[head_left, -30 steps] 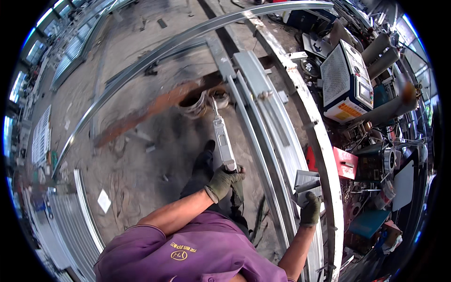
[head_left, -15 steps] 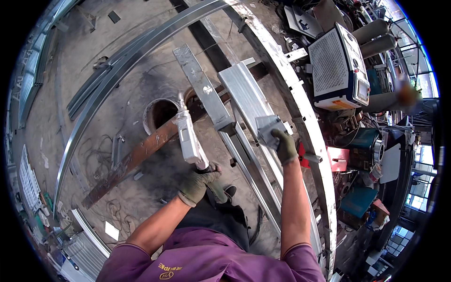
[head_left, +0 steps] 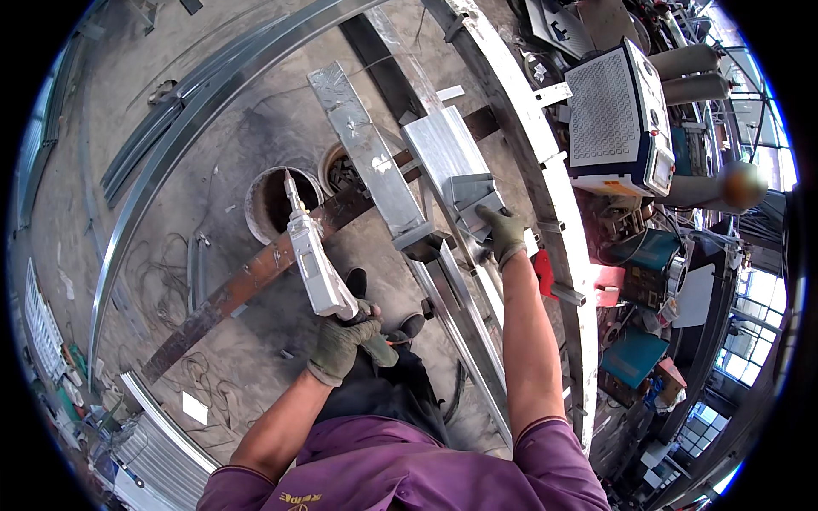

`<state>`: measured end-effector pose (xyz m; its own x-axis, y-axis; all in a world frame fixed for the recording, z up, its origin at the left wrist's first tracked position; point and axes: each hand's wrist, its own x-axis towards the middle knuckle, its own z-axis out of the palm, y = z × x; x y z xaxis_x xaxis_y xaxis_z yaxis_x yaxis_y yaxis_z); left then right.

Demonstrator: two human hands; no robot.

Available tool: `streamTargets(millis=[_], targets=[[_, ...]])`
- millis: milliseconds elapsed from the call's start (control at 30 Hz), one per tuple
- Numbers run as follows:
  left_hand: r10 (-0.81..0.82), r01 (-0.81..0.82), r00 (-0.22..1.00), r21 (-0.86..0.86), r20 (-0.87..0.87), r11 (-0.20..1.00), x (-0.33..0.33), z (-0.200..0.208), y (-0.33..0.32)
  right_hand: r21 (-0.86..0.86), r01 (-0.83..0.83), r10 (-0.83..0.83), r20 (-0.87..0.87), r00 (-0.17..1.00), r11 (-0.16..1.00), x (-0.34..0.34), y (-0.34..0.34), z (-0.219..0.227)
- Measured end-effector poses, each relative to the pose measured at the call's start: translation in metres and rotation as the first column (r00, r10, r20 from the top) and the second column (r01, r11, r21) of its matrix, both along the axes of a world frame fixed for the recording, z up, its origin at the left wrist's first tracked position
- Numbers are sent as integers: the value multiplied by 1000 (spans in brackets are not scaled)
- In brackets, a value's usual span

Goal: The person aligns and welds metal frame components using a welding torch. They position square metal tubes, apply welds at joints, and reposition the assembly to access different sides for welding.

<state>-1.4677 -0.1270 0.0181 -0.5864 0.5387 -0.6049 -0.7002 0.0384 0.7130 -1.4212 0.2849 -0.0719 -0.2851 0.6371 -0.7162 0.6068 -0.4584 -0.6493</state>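
Evidently early in the joining work, judging by the layout alone. Lying flat on the floor, a big curved frame (head_left: 545, 170), its arcs sweeping from lower left up and over to the right. Crossing beneath it, a long rusty beam (head_left: 247, 277). Set inside the curve, two shiny plates (head_left: 366, 145) side by side, running down into thin rails (head_left: 464, 328). Parked to the right of the frame, a white boxy welder (head_left: 618, 119). Past the beam, a round bucket (head_left: 273, 200).

Placed so far, it seems: frame, plates and rails. Not yet fixed, by appearance: a small grey bracket (head_left: 467, 196), sitting at the lower end of the right-hand plate and touching it. No glow, spark or fresh seam to be seen at that spot, so likely left to do: bringing the gun across and tacking the bracket.

Reaching well forward, arm nearly straight, gloved right hand (head_left: 504, 234) closed over the bracket's lower edge, pressing it against the plate. Bent at the elbow and kept closer in, gloved left hand (head_left: 341, 341) wrapped tight around the grip of a silvery gun (head_left: 313, 255). Pointing up and away, tip over the bucket's rim, well apart from the bracket.
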Motion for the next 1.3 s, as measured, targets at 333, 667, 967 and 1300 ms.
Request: streamTargets(millis=[333,667,967,1300], targets=[[2,-2,1000,-2,6,1000,2,-8,17,402,-334,245,257,935,852,13,25,-18],[58,-57,998,-79,8,995,-3,-11,11,256,-231,250,-45,967,939,31,33,33],[149,-142,983,-73,107,987,-9,-5,14,301,-422,498,-253,829,855,-4,-29,141],[156,-155,976,-16,150,988,-9,-1,20,767,-601,931,13,364,224,-47,-85,154]])
